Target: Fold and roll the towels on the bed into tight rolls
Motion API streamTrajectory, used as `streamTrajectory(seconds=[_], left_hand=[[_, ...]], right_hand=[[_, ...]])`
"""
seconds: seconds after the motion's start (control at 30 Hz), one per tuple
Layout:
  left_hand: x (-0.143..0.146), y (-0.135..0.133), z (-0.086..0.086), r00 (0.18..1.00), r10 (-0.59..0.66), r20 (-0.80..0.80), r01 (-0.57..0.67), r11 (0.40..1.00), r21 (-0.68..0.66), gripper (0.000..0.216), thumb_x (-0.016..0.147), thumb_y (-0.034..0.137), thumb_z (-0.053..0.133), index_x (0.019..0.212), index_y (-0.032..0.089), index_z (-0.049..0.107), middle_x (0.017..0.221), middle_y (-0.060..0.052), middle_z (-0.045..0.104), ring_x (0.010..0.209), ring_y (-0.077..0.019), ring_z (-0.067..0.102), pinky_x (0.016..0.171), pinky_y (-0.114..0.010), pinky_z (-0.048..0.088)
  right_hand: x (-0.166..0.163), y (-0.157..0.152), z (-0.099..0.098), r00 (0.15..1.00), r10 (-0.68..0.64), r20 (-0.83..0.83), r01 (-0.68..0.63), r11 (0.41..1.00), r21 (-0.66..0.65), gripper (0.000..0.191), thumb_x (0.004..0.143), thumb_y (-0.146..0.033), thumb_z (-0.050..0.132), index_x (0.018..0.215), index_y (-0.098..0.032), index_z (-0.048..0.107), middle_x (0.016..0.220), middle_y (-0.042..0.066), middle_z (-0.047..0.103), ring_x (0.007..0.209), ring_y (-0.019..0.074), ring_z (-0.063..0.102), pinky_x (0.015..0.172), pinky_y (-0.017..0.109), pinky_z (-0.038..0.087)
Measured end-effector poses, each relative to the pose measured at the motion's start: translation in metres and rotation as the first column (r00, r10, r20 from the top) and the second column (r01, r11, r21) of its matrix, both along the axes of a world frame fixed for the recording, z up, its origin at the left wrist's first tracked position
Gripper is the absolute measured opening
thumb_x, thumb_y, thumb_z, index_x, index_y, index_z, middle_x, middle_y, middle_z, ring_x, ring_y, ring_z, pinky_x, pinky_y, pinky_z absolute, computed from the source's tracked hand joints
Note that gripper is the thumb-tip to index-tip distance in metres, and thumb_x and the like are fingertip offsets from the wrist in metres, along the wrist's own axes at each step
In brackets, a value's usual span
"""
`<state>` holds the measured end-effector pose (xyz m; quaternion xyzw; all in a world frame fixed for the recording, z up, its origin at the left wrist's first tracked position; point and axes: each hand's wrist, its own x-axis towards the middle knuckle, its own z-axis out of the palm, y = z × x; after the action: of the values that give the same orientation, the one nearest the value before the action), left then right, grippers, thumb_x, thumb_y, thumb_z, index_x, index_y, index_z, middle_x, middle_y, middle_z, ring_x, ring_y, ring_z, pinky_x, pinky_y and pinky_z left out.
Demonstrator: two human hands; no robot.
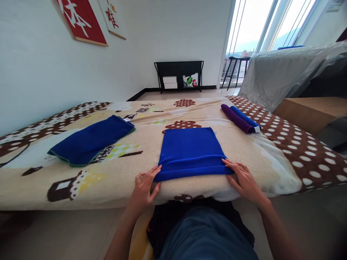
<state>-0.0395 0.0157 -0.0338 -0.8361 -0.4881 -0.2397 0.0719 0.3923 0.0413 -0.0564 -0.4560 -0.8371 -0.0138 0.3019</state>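
A bright blue towel [189, 144] lies spread on the bed in front of me, its near edge turned over into a narrow fold. My left hand [143, 187] is at the near left corner, fingers on top and thumb just below, taking the folded edge between them. At the near right corner, my right hand [245, 180] has the other end of the fold between fingers and thumb in the same way. To the left, a darker blue cloth [92, 139] with a green edge lies loosely folded.
A purple rolled towel [236, 119] and a blue rolled towel [245, 117] lie side by side at the right. Under everything is a cream patterned blanket [151, 144]. Beyond the bed stand a black rack [179, 68], a stool [237, 63] and plastic-covered furniture [282, 68]; a cardboard box [309, 112] is at right.
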Motion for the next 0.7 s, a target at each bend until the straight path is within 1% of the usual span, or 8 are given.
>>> streamTrajectory(seconds=[0.13, 0.23, 0.33, 0.53, 0.7], left_hand=[[0.000, 0.001, -0.002, 0.999, 0.016, 0.029, -0.016, 1.000, -0.006, 0.037, 0.098, 0.023, 0.045, 0.135, 0.025, 0.048, 0.149, -0.011, 0.053, 0.140, -0.0247, 0.047, 0.108, -0.044, 0.030], [-0.001, 0.004, -0.005, 0.994, 0.075, 0.078, -0.075, 0.997, 0.001, 0.030, 0.100, 0.025, 0.046, 0.129, 0.025, 0.053, 0.151, -0.011, 0.051, 0.142, -0.0263, 0.044, 0.108, -0.047, 0.030], [-0.003, 0.008, -0.008, 0.984, 0.100, 0.149, -0.101, 0.995, 0.001, 0.025, 0.101, 0.028, 0.047, 0.124, 0.027, 0.057, 0.148, -0.010, 0.053, 0.141, -0.0260, 0.044, 0.109, -0.048, 0.031], [-0.007, 0.011, -0.008, 0.967, 0.089, 0.238, -0.093, 0.996, 0.008, 0.018, 0.100, 0.031, 0.050, 0.112, 0.027, 0.064, 0.141, -0.008, 0.057, 0.135, -0.0263, 0.049, 0.109, -0.050, 0.036], [-0.008, 0.008, -0.006, 0.972, 0.073, 0.224, -0.088, 0.995, 0.056, 0.017, 0.100, 0.029, 0.051, 0.108, 0.028, 0.066, 0.138, -0.008, 0.060, 0.133, -0.0276, 0.050, 0.110, -0.052, 0.035]], right_hand=[[0.000, 0.002, -0.003, 0.998, -0.042, -0.049, 0.042, 0.999, -0.004, 0.030, 0.099, -0.031, 0.049, 0.127, -0.025, 0.056, 0.147, 0.008, 0.054, 0.130, 0.0232, 0.056, 0.106, 0.047, 0.043], [0.001, 0.004, -0.006, 0.992, -0.068, -0.106, 0.067, 0.998, -0.011, 0.029, 0.099, -0.031, 0.050, 0.126, -0.026, 0.058, 0.145, 0.006, 0.056, 0.127, 0.0224, 0.057, 0.106, 0.045, 0.044], [0.000, 0.006, -0.009, 0.984, -0.101, -0.145, 0.102, 0.995, 0.001, 0.028, 0.099, -0.033, 0.051, 0.124, -0.027, 0.062, 0.142, 0.007, 0.058, 0.126, 0.0239, 0.058, 0.104, 0.046, 0.046], [0.001, 0.009, -0.015, 0.968, -0.127, -0.218, 0.136, 0.990, 0.025, 0.024, 0.097, -0.036, 0.055, 0.115, -0.028, 0.069, 0.140, 0.007, 0.058, 0.126, 0.0257, 0.056, 0.103, 0.047, 0.049], [0.003, 0.007, -0.016, 0.955, -0.111, -0.274, 0.123, 0.992, 0.026, 0.020, 0.097, -0.033, 0.057, 0.111, -0.028, 0.070, 0.140, 0.007, 0.057, 0.121, 0.0257, 0.057, 0.098, 0.046, 0.051]])
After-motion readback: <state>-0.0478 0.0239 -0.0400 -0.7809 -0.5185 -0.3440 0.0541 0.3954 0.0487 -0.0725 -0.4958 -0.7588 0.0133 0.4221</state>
